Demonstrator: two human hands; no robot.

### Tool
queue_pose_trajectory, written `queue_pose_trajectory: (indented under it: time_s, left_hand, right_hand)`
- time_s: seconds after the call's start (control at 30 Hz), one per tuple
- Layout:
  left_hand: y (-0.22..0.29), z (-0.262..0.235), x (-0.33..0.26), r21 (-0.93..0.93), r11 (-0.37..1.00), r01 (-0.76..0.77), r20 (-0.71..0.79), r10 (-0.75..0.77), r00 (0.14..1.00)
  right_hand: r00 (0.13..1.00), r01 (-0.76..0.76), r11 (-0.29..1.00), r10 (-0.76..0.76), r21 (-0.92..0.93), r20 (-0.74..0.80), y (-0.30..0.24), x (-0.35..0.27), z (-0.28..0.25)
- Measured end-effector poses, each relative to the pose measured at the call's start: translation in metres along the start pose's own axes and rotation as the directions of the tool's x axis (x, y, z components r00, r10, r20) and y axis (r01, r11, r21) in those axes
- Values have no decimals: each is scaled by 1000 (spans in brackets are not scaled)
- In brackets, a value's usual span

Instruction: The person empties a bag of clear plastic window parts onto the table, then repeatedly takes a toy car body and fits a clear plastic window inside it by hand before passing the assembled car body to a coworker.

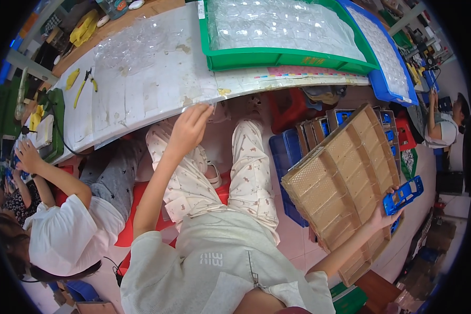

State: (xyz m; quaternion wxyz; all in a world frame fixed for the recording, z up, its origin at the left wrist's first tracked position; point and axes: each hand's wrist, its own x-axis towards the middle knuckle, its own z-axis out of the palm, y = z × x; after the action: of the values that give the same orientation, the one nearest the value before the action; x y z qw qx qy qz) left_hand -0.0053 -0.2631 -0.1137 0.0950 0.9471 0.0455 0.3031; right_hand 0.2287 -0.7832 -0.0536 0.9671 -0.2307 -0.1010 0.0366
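Observation:
My right hand (384,215), out to the right, grips a blue toy car body (403,196) with open window gaps. Beside and partly behind that hand stands a tilted brown cardboard divider tray (345,180) with long ridges. At the front edge of the white worktable (157,99), my left hand (190,127) has its fingers drawn together. A bit of something clear seems to show at its fingertips, too small to make out. Near it on the table lies a spread of clear plastic pieces (133,46).
A green tray (293,57) of clear plastic parts sits on the table, with a blue tray (387,86) to its right. Yellow-handled pliers (81,90) lie at the left. Blue crates (288,152) stand on the floor. A co-worker in white (63,235) sits close on my left.

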Motion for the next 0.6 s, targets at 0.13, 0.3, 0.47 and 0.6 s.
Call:
queue_pose_trajectory:
  time_s: [0.13, 0.3, 0.47, 0.6]
  left_hand:
    - [19, 8, -14, -72, 992, -107, 105, 114, 988]
    - [46, 12, -30, -192, 971, -140, 216, 181, 959]
    - [73, -7, -22, -261, 958, -123, 112, 156, 981]
    - [84, -13, -14, -347, 933, -94, 12, 105, 994]
  right_hand:
    - [960, -182, 942, 107, 282, 260, 64, -27, 57]
    - [755, -471, 867, 302, 160, 582, 124, -43, 75]
    - [858, -408, 912, 397, -36, 326, 164, -100, 67]
    - [715, -521, 814, 580, -256, 390, 192, -113, 114]
